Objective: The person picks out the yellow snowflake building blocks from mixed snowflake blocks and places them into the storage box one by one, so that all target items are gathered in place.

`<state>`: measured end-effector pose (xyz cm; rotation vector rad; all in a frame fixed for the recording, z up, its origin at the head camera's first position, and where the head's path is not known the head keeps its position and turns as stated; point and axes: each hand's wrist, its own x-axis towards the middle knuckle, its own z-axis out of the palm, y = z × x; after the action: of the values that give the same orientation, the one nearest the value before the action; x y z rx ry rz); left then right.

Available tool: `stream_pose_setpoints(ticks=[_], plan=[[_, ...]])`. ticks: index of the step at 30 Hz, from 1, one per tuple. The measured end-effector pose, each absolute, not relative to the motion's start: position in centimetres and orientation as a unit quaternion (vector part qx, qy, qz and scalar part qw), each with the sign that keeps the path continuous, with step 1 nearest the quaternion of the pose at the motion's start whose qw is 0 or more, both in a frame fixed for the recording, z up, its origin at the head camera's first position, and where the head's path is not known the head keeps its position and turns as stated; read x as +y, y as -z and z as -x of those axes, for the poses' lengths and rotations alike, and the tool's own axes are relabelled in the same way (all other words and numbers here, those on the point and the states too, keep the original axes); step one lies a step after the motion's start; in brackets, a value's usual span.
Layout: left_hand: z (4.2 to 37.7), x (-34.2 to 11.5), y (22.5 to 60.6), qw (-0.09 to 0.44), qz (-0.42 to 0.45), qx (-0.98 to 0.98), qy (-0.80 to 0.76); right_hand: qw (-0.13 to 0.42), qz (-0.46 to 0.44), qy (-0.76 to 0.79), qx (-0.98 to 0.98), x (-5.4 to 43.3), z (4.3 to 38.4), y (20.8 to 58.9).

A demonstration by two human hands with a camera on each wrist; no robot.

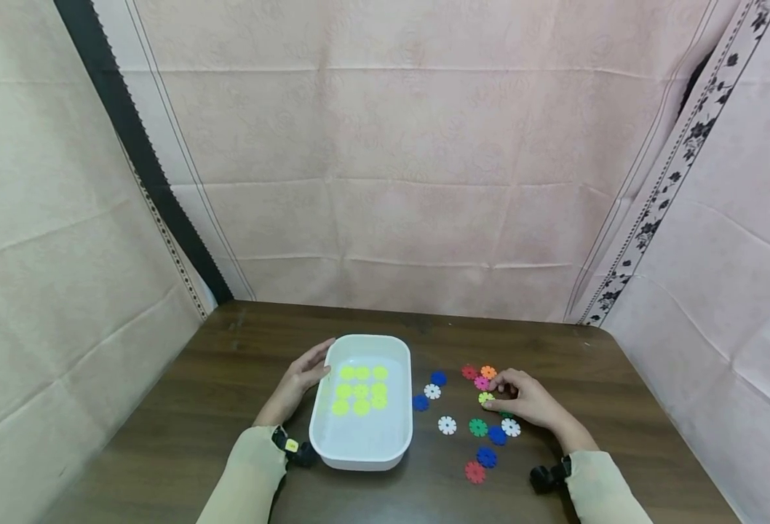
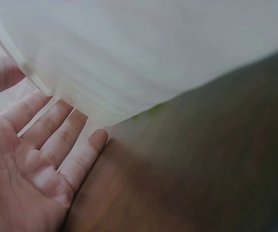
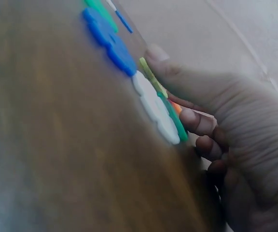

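In the head view my left hand (image 1: 303, 380) is at the left side of a white plastic tray (image 1: 361, 455). Its thumb reaches over the rim and its fingers lie along the outer wall, as the left wrist view shows. Rows of yellow-green discs (image 1: 361, 391) lie on the tray's floor. To the right, my right hand (image 1: 528, 399) pinches a yellow-green flower-shaped disc (image 1: 485, 398) between thumb and forefinger. Close under that disc in the right wrist view are a green disc (image 3: 178, 121) and a white disc (image 3: 153, 104).
Several more flower discs are scattered between tray and right hand, including a pink one (image 1: 481, 383), an orange one (image 1: 487, 371), a blue one (image 1: 486, 457) and a red one (image 1: 474, 472). The brown wooden table (image 1: 162, 437) ends at pale cloth walls (image 1: 418, 182).
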<state>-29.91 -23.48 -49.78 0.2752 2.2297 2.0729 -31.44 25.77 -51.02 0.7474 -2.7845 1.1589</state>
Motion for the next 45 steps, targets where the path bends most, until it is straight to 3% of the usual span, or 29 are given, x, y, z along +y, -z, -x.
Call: stream_pose_setpoints(ticks=[38,45], plan=[[29.87,-23.60,49.62,0.046,-0.098,0.727,-0.678,-0.026,-0.185,-0.450,-0.873,26.18,31.54,51.02],[29.96,-23.57,49.76,0.045,-0.098,0.724,-0.681,-0.011,-0.167,-0.474,-0.864,26.35,31.63,51.01]])
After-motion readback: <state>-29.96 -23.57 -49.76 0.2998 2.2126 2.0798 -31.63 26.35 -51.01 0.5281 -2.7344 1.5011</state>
